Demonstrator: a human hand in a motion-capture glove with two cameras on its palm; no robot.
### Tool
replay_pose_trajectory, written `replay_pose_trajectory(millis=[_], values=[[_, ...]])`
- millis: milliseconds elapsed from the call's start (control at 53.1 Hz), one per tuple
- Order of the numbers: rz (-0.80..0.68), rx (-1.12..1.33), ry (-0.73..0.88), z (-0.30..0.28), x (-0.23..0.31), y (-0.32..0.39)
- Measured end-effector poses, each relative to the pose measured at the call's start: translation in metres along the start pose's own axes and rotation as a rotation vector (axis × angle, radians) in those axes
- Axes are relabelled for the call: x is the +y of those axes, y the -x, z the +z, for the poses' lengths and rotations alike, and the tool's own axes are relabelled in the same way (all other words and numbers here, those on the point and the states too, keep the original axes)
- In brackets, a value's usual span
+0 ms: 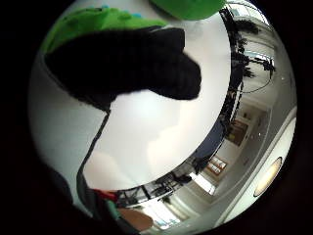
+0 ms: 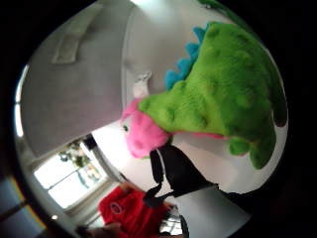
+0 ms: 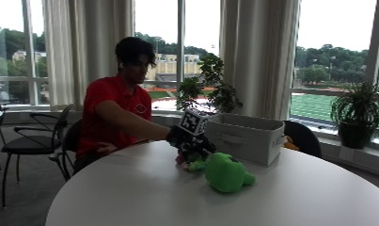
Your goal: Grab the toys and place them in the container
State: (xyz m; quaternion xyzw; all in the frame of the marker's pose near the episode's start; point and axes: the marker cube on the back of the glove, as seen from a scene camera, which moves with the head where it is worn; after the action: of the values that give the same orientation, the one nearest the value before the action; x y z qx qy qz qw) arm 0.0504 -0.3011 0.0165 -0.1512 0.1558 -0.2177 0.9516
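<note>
On table beside container (image 3: 247, 136) | green toy (image 3: 226, 172) not yet in | our right hand (image 3: 188, 141) grip: cannot tell

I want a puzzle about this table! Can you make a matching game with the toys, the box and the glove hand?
Things:
1. fuzzy green dinosaur plush toy
2. small pink plush toy
3. grey fabric storage container
4. black gloved right hand

Places:
A. standing at the back of the round white table, beside the toys
B. reaching down over the toys
C. lying nearest the front of the table
D. tucked against the green toy

Pairs: 1-C, 2-D, 3-A, 4-B
</note>
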Motion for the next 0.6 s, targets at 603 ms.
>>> replay_pose_trajectory(millis=[603], values=[[0.199,-0.026,-0.241,0.020,-0.029,0.029]])
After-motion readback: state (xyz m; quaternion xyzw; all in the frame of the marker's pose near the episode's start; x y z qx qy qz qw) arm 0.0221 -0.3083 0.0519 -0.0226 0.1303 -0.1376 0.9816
